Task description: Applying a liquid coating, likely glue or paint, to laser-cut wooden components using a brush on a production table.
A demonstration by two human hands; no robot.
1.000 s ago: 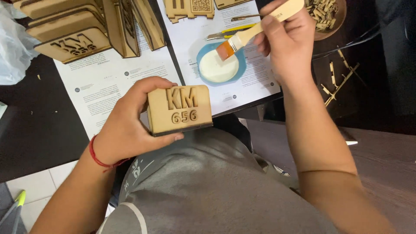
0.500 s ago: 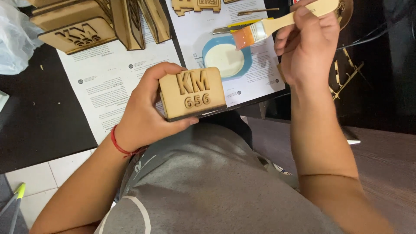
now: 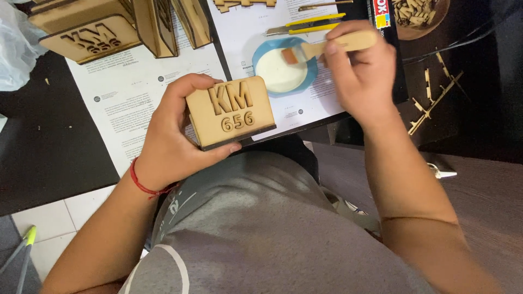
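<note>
- Down at the near edge of the black table (image 3: 49,163), left hand (image 3: 169,144) gripping a small wooden block (image 3: 231,111), thumb curling over its far left corner, fingers wrapping underneath along the near edge.
- Holding that block face-up and slightly tilted, raised letters and digits showing on its top, just above the lap in the grey shirt (image 3: 261,228).
- Wearing a red string bracelet (image 3: 144,185) at that wrist.
- Over to the right and farther out, right hand (image 3: 357,73) closing round the pale wooden handle of a flat paintbrush (image 3: 327,46), fingers folded over it, handle poking out to the right.
- Dipping the orange bristles into white glue in a shallow blue dish (image 3: 283,68), brush tip touching the white pool near its far rim.
- Resting under the dish and both hands, printed white instruction sheets (image 3: 141,92) spreading across the table.
- Lying just beyond the dish, a yellow utility knife (image 3: 305,24), well apart from the block.
- Standing at far left, a larger wooden box (image 3: 90,32) with the same kind of raised characters, more wooden panels (image 3: 190,22) leaning beside it.
- Sitting at far right, a round bowl of small wooden scraps (image 3: 419,13), with loose wooden offcuts (image 3: 436,98) scattered on the dark surface nearer by.
- Bunching at the far left edge, a clear plastic bag (image 3: 16,49).
</note>
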